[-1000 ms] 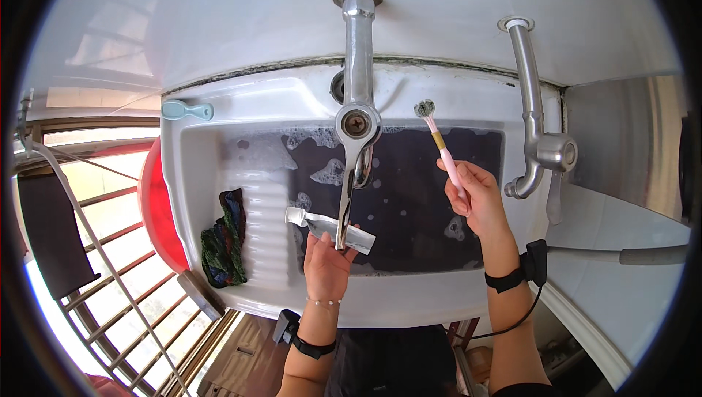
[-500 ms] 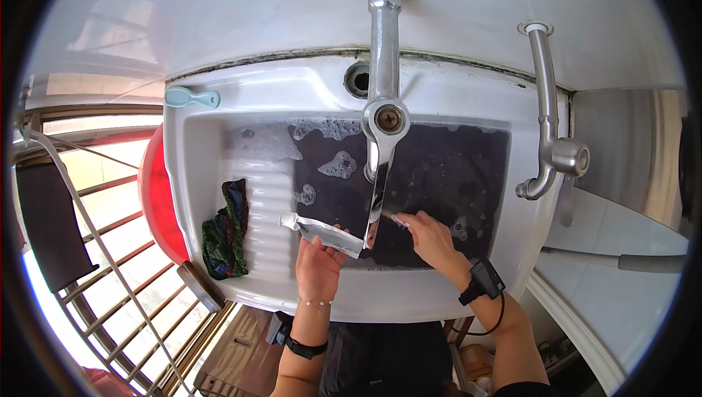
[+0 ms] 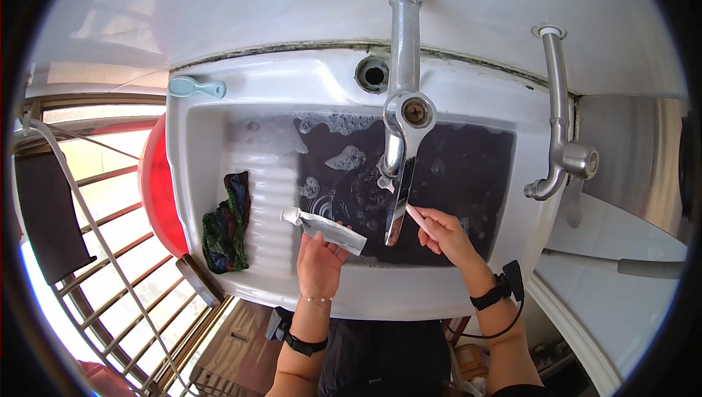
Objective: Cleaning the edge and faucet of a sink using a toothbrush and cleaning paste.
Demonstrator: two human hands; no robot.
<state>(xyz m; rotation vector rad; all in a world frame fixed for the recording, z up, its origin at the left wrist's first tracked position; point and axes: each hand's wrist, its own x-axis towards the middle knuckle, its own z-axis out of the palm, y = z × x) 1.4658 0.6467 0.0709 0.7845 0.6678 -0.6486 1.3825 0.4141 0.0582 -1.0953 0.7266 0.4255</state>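
My left hand (image 3: pixel 320 262) holds a flattened silver-white squeeze tube (image 3: pixel 333 232) over the sink's front part, its white cap pointing left. In my right hand (image 3: pixel 447 235), closed fingers grip a slim pale-pink handle (image 3: pixel 422 221), perhaps a toothbrush's; its far end meets or passes behind the tap lever, so its head is hidden. Both hands are above dark, soapy water (image 3: pixel 461 170) in a white sink (image 3: pixel 344 302). The chrome tap's (image 3: pixel 404 46) long lever (image 3: pixel 399 214) reaches down between my hands.
A wet dark patterned cloth (image 3: pixel 225 229) lies on the ribbed washboard slope (image 3: pixel 267 192) at left. A pale-blue brush (image 3: pixel 197 88) rests on the back left rim. A second tap (image 3: pixel 556 104) stands at right. Beyond the left rim are a red basin (image 3: pixel 164 192) and a brown-backed brush (image 3: pixel 199 280).
My right hand has moved slightly right and turned, showing more of the pink handle. Ripples now spread on the water near the tube. The whole view has shifted a little.
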